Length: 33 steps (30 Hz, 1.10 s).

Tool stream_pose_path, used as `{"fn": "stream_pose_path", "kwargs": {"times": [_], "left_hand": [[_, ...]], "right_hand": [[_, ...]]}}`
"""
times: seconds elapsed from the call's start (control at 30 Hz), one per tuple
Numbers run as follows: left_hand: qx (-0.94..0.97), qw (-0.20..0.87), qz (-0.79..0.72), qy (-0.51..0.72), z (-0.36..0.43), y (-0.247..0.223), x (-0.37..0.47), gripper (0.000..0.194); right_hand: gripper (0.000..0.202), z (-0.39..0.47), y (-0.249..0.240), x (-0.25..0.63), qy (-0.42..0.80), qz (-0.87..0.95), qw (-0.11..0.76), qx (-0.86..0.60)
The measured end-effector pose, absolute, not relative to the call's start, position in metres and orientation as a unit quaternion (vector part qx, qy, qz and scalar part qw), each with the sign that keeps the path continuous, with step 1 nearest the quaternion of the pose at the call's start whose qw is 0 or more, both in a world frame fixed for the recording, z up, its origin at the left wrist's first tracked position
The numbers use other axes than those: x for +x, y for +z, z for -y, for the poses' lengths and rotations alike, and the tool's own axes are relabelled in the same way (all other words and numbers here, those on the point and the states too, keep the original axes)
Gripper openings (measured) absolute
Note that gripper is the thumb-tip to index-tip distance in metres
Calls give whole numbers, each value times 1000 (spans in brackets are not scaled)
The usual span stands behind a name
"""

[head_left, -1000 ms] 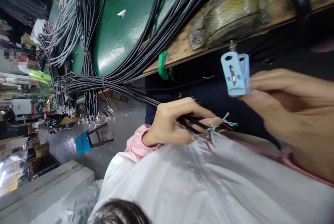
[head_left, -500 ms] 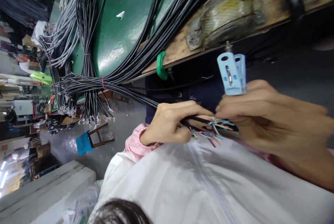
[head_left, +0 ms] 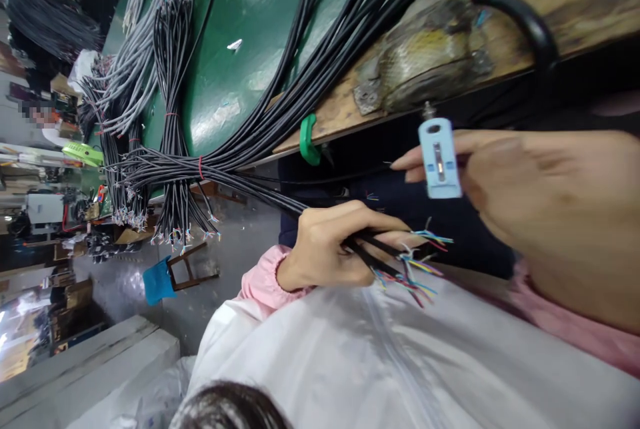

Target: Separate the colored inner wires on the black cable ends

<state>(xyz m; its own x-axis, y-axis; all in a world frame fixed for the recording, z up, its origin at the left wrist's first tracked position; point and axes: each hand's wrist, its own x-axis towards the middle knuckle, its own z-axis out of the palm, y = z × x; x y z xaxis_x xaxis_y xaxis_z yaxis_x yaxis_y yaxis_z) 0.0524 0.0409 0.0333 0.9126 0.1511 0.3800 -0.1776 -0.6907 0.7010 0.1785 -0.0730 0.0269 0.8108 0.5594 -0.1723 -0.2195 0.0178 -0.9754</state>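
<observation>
In the head view I look first at a lone black cable (head_left: 325, 181), which runs crosswise below the bench edge from the red-tied black bundle (head_left: 225, 162) toward my right hand (head_left: 400, 168). Its long axis lies nearly in line with those reaching fingers, its bare tip is right by the fingertips, and the right hand is much the nearer of the two to that end. The left hand (head_left: 335, 242) is lower and closer to the white jacket (head_left: 320, 349).

My left grip is closed around several black cables (head_left: 280, 197), which come from the same bundle; their stripped wire ends (head_left: 413, 269) fan out past the fingers on the right. On the right, thumb and finger look close together at the cable's tip, but I can't tell whether they pinch it or only reach it. A light-blue clothes peg (head_left: 440, 159) hangs from a metal fitting (head_left: 428, 110) in front of the right fingers and hides part of them. Above, I see the wooden board (head_left: 345, 99) and, near its edge, a green handle (head_left: 309, 139).
</observation>
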Motion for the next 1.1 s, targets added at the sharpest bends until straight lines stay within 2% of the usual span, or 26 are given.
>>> {"fn": "stream_pose_path", "kwargs": {"times": [0.1, 0.23, 0.43, 0.6, 0.73, 0.93, 1.1], "left_hand": [[889, 366, -10, 273, -37, 35, 60, 32], [901, 318, -37, 293, -33, 34, 65, 32], [916, 272, -37, 293, -31, 33, 68, 26], [933, 253, -46, 252, -30, 34, 68, 23], [909, 261, -27, 323, -28, 37, 75, 22], [903, 255, -26, 345, -29, 40, 81, 32], [914, 258, -18, 312, -30, 28, 73, 34]], "right_hand": [[62, 63, 35, 184, 357, 105, 729, -575], [61, 53, 36, 186, 446, 12, 762, -469], [63, 52, 36, 185, 497, 0, 744, -446], [60, 56, 38, 185, 489, 6, 748, -448], [57, 52, 32, 183, 475, 15, 755, -453], [76, 51, 12, 184, 436, 14, 765, -473], [66, 71, 10, 184, 407, 31, 757, -510]]}}
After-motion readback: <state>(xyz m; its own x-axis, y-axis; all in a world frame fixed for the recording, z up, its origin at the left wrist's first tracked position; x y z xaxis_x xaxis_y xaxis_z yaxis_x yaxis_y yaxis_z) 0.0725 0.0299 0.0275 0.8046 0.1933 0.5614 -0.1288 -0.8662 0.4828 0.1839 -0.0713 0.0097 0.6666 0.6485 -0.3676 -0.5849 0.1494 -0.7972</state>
